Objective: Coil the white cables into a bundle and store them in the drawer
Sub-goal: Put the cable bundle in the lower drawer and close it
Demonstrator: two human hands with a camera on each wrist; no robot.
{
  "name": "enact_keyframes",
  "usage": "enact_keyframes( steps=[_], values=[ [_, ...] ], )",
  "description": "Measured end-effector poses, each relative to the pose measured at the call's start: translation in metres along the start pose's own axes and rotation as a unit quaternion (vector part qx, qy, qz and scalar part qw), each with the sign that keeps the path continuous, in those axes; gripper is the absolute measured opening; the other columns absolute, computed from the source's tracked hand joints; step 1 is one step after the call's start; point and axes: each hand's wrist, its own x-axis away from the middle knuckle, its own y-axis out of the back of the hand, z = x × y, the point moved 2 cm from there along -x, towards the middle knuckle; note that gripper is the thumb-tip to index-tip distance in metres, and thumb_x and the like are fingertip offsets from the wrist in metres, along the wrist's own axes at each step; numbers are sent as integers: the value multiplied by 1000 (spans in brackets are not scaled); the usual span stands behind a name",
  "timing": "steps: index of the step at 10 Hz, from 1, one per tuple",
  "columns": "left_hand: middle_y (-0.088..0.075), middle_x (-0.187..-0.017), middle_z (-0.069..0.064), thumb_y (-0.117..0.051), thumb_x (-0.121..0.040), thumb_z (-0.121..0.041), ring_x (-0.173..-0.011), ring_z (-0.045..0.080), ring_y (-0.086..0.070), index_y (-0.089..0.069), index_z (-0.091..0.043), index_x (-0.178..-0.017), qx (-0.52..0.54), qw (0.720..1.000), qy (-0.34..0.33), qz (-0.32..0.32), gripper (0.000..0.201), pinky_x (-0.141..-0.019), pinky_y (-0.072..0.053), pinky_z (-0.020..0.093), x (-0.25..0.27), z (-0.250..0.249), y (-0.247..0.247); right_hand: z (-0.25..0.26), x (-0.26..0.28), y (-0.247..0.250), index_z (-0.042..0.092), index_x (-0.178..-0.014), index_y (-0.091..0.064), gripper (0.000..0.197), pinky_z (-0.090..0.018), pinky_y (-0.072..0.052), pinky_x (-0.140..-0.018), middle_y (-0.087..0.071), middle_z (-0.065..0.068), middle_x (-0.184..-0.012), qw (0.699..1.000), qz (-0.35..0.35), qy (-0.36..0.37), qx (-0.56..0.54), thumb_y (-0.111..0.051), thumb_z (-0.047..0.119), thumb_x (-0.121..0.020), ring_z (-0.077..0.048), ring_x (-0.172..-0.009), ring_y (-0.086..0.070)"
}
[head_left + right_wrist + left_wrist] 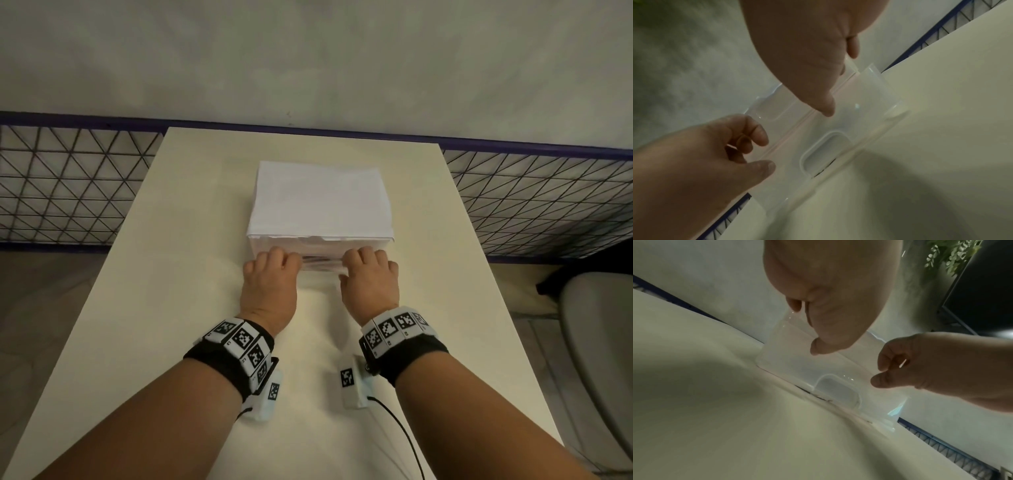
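No writing is readable on the translucent drawer unit (320,219) on the tabletop (191,274). The left hand (270,277) and right hand (371,277) touch its front with loosely curled fingers, gripping nothing. The cables are hidden.

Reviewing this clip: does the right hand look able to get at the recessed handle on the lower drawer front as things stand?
Probably yes. The right hand is already at the drawer unit front, and the recessed handle sits uncovered between it and the left hand.

left grip (270,274), right grip (371,275), fingers curled
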Motion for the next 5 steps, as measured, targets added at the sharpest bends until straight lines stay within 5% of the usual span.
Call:
enact_keyframes(
  steps=[1, 2, 5],
  values=[
    [-59, -75, 11, -52, -61, 7, -65, 33, -55, -60, -11, -82, 14, 1000, 4, 2, 29, -62, -36, 34, -1, 3, 0, 0, -5, -4, 13, -101, -48, 12, -34, -38, -65, -64, -13, -92, 999, 29, -38, -21, -43, 14, -90, -31, -75, -53],
    [-66, -81, 13, -61, -65, 2, -74, 36, -61, -65, -8, -90, 3, 999, 17, 45, 28, -68, -45, 38, -3, 8, -5, 0, -9, -10, 15, -98, -45, 12, -32, -43, -59, -65, -13, -85, 991, 73, -93, -65, -42, 12, -87, -31, -69, -57],
    [-57, -126, 3, -47, -88, -22, -109, 26, -55, -55, -18, -122, 1, 990, 53, 132, 35, -93, -35, 38, 12, 14, 3, -6, 13, -3, 22, -92, -54, 19, -28, -42, -70, -58, 3, -103, 975, 85, -143, -151, -50, 12, -76, -21, -82, -56]
  ],
)
